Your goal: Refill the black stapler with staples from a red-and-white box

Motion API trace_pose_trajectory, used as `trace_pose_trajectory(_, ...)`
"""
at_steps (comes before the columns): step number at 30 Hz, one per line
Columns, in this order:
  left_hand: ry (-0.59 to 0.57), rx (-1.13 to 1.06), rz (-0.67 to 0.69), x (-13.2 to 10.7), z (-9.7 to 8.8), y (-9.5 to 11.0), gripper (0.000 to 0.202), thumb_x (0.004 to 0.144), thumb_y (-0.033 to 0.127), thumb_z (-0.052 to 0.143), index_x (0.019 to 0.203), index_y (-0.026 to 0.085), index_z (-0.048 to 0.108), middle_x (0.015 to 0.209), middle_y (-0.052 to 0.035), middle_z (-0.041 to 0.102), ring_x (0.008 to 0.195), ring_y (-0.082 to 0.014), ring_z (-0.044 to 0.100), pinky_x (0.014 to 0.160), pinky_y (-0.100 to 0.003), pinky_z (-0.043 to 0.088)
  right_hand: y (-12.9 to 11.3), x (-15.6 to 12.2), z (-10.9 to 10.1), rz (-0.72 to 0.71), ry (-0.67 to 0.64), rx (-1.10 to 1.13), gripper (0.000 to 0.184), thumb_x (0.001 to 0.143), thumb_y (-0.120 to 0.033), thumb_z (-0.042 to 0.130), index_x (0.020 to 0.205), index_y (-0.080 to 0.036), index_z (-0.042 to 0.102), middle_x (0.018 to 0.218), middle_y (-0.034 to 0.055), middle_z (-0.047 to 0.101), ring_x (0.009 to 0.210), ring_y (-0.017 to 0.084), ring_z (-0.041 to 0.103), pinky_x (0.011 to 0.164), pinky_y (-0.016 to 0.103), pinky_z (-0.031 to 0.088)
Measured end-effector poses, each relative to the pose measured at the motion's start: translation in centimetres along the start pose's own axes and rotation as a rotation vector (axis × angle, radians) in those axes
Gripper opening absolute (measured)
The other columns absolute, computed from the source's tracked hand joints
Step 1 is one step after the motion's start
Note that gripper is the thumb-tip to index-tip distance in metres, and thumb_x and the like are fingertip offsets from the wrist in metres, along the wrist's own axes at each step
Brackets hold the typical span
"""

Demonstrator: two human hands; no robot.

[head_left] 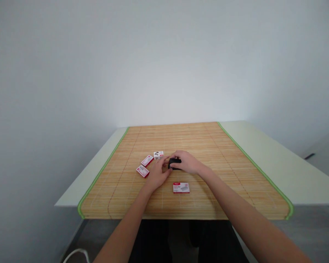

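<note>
A small black object that looks like a stapler [175,163] lies low over the bamboo mat, its right end covered by my right hand [186,162]. That hand is closed on it from above, thumb on the near side and fingers on the far side. My left hand [158,173] is at the object's left end, thumb and fingers apart and reaching toward it; whether they touch it I cannot tell. Nearer to me, a red-and-white small box [181,188] with a grey picture on it lies flat on the mat.
Left of my hands sit a white box with dark marks [158,155] and two red-and-white boxes, one farther [147,160] and one nearer [143,171]. The bamboo mat [197,138] has green edging and covers the middle of a white table [263,157]. Walls stand behind.
</note>
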State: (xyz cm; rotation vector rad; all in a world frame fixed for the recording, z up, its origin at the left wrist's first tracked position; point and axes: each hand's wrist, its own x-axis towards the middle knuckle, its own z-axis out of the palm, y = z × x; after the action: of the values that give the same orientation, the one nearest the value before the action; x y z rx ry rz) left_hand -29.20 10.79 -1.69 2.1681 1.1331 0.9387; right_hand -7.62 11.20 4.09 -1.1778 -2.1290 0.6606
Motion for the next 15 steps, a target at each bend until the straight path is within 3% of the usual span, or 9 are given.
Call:
trace_pose_trajectory(6,0.025,0.018,-0.013,0.1,0.0,0.2,0.064,0.085,0.022,0.070,0.146,0.028,0.050,0.124,-0.0057,0.069,0.108,-0.0244,0.065,0.101,-0.046,0.049,0.0,-1.1,-1.8,0.027,0.078,0.093,0.030,0.087,-0.041,0.071,0.110,-0.022,0.073,0.103,0.0039,0.074,0.092,0.018,0.066,0.081,0.032,0.051)
trace_pose_trajectory(15,0.032,0.019,0.000,0.2,0.2,0.0,0.060,0.085,0.023,0.070,0.142,0.027,0.052,0.120,-0.0045,0.071,0.109,-0.0244,0.065,0.104,-0.046,0.048,0.3,-4.9,-5.8,0.095,0.186,0.259,0.036,0.090,-0.043,0.066,0.120,-0.023,0.066,0.117,0.0062,0.072,0.102,0.019,0.068,0.096,0.040,0.055)
